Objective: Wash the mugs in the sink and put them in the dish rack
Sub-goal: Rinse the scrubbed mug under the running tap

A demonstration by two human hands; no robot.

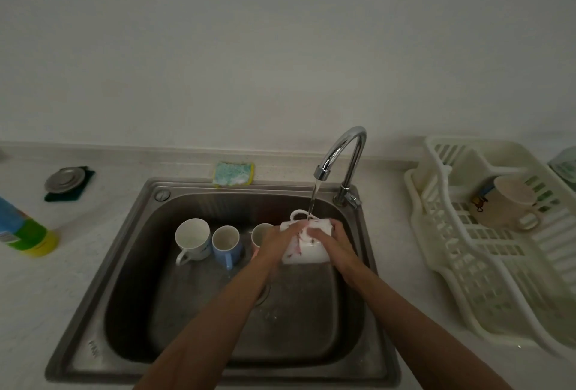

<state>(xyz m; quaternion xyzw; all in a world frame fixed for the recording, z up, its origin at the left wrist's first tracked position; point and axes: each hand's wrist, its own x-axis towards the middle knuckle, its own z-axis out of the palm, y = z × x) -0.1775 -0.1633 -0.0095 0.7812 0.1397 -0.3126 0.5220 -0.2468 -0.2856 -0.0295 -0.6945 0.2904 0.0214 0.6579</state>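
Clock face laid on the basin, 12 o'clock at the wall. Two bare forearms enter from 6 o'clock over the near rim of the steel sink (93, 355). The left hand (276, 241) and right hand (335, 241) meet at about 1 o'clock. Each has its fingers curled round one side of a white mug with pink markings (307, 252). This mug is held clear of the basin floor with its handle on the far side, directly under the water stream (313, 199).

Three more mugs stand upright on the basin floor in a row from 10 to 12 o'clock:
- a white mug (191, 238);
- a blue mug (227, 244) just beside it;
- a third mug (260, 234), partly hidden behind the left hand.

What they hold cannot be told.

The chrome tap (343, 153) rises from the sink rim at 1 o'clock. One sponge (233, 174) lies on the rim at 12 o'clock.

On the counter at 3 o'clock, the white plastic dish rack (467, 265) contains one cream mug (511, 206), tipped with its mouth toward the camera. At 9 o'clock lies one bottle (21, 230), and farther off one metal disc (64, 178) rests on a dark pad (82, 190).

Mugs counted: five.
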